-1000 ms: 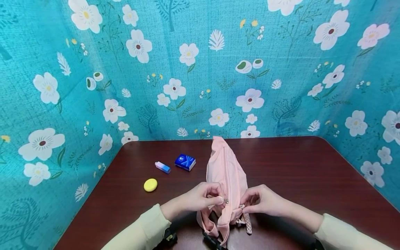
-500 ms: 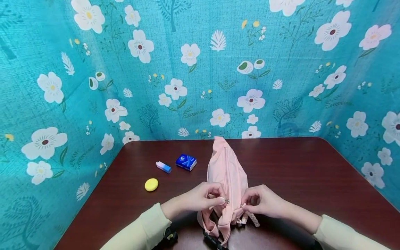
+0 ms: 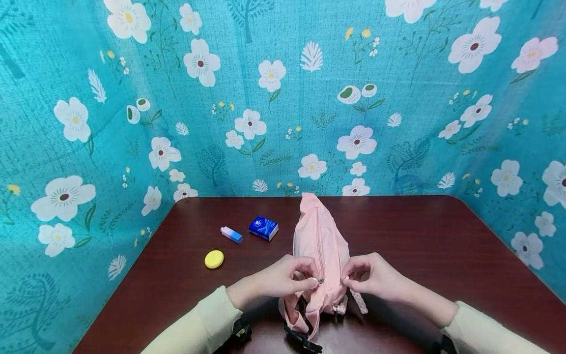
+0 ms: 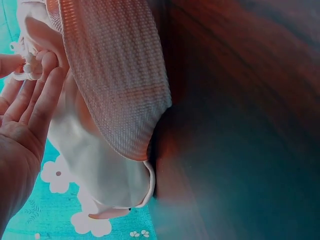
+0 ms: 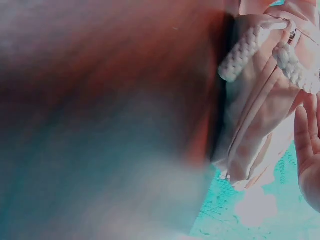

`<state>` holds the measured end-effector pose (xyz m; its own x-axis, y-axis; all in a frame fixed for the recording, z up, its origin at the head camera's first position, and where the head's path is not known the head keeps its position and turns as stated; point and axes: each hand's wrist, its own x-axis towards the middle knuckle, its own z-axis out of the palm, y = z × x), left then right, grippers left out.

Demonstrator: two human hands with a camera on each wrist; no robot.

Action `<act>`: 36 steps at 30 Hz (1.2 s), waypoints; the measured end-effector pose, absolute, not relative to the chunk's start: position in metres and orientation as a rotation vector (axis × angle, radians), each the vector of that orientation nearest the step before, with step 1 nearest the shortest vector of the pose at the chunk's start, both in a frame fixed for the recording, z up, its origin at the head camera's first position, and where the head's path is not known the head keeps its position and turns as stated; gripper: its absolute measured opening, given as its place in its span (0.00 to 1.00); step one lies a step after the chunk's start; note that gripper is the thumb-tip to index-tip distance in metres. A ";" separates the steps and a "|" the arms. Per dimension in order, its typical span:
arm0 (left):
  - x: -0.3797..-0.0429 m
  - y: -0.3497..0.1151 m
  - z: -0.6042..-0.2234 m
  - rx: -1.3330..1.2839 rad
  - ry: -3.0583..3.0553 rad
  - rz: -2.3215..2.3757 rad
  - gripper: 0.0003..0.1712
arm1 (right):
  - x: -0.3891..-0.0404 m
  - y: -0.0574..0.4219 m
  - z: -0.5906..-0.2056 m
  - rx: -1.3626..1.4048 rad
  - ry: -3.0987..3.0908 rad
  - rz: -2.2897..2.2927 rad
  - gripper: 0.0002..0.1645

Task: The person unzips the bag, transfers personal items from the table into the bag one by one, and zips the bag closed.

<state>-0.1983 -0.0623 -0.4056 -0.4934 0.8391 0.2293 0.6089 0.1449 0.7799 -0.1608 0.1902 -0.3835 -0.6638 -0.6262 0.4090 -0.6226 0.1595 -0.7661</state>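
Observation:
A pink cloth waist bag [image 3: 309, 241] stands on the table before me, its long front zipper [image 3: 319, 236] facing up. My left hand [image 3: 283, 278] pinches the near end by that zipper; in the left wrist view its fingertips meet at a white knotted zipper pull [image 4: 34, 66]. On the other side my right hand [image 3: 378, 278] pinches the bag's right edge between thumb and forefinger. Exactly what lies in that pinch is hidden. White braided cords [image 5: 295, 65] hang at this edge. A pink strap [image 3: 294, 314] with a black buckle [image 3: 302, 340] trails at the front.
Left of the bag lie a blue boxed pack [image 3: 263, 228], a pink-and-blue stick-shaped item [image 3: 232, 234] and a round yellow item [image 3: 214, 259]. The dark wooden table [image 3: 420, 236] ends at a flowered turquoise cloth [image 3: 283, 128] behind.
My right hand has risen slightly along the bag's edge, and the braided cords below it have swung outward. The left hand stays nearly in place.

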 end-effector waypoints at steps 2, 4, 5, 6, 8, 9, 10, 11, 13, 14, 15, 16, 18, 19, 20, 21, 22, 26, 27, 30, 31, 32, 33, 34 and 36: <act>-0.199 -0.063 -0.406 1.402 2.176 1.272 0.02 | -0.162 0.189 -0.380 -1.280 2.387 -1.577 0.09; -0.199 -0.065 -0.408 1.395 2.184 1.268 0.02 | -0.163 0.187 -0.376 -1.270 2.384 -1.571 0.09; -0.199 -0.066 -0.408 1.394 2.185 1.262 0.02 | -0.164 0.187 -0.375 -1.260 2.380 -1.567 0.09; -0.199 -0.066 -0.409 1.393 2.184 1.257 0.02 | -0.164 0.186 -0.375 -1.248 2.373 -1.567 0.08; -0.199 -0.067 -0.408 1.392 2.180 1.241 0.02 | -0.165 0.186 -0.375 -1.231 2.355 -1.569 0.08; -0.199 -0.068 -0.408 1.398 2.181 1.231 0.02 | -0.165 0.185 -0.375 -1.218 2.350 -1.575 0.07; -0.199 -0.068 -0.407 1.410 2.183 1.220 0.02 | -0.166 0.185 -0.375 -1.206 2.345 -1.583 0.07; -0.200 -0.069 -0.406 1.421 2.184 1.211 0.02 | -0.167 0.184 -0.375 -1.198 2.336 -1.593 0.07; -0.201 -0.070 -0.404 1.446 2.193 1.188 0.03 | -0.168 0.184 -0.374 -1.186 2.329 -1.610 0.06; -0.202 -0.071 -0.403 1.454 2.191 1.184 0.02 | -0.168 0.183 -0.373 -1.179 2.326 -1.618 0.06; -0.203 -0.071 -0.402 1.458 2.193 1.183 0.02 | -0.169 0.183 -0.373 -1.173 2.327 -1.621 0.06; -0.204 -0.072 -0.401 1.459 2.196 1.185 0.02 | -0.169 0.183 -0.372 -1.171 2.325 -1.621 0.05; -0.204 -0.073 -0.398 1.446 2.205 1.202 0.03 | -0.170 0.181 -0.371 -1.168 2.323 -1.619 0.05; -0.204 -0.073 -0.397 1.427 2.204 1.224 0.03 | -0.171 0.181 -0.371 -1.172 2.319 -1.618 0.05; -0.204 -0.073 -0.395 1.406 2.202 1.247 0.04 | -0.171 0.180 -0.370 -1.172 2.317 -1.615 0.05; -0.204 -0.073 -0.394 1.390 2.207 1.265 0.05 | -0.172 0.180 -0.370 -1.172 2.315 -1.612 0.05; -0.204 -0.073 -0.393 1.379 2.209 1.281 0.06 | -0.172 0.180 -0.369 -1.173 2.313 -1.609 0.05; -0.202 -0.071 -0.389 1.356 2.208 1.318 0.10 | -0.173 0.179 -0.368 -1.184 2.308 -1.595 0.05; -0.201 -0.070 -0.389 1.357 2.213 1.315 0.10 | -0.173 0.178 -0.367 -1.186 2.306 -1.593 0.05; -0.197 -0.067 -0.390 1.352 2.246 1.296 0.11 | -0.174 0.177 -0.367 -1.210 2.302 -1.592 0.06; -0.196 -0.065 -0.391 1.346 2.259 1.290 0.12 | -0.173 0.176 -0.368 -1.219 2.299 -1.593 0.06; -0.195 -0.064 -0.392 1.336 2.269 1.287 0.12 | -0.173 0.176 -0.368 -1.221 2.297 -1.594 0.06; -0.194 -0.063 -0.393 1.324 2.279 1.286 0.12 | -0.173 0.175 -0.369 -1.220 2.297 -1.592 0.06; -0.193 -0.061 -0.394 1.318 2.292 1.284 0.12 | -0.173 0.175 -0.369 -1.218 2.299 -1.591 0.06; -0.193 -0.059 -0.395 1.320 2.313 1.279 0.11 | -0.173 0.174 -0.370 -1.205 2.299 -1.591 0.05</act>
<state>-0.1929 -0.0593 -0.3951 -0.5871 0.7738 0.2380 0.6129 0.2328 0.7551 -0.1728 0.1743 -0.3696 -0.6825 -0.6472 0.3395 -0.5458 0.1425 -0.8257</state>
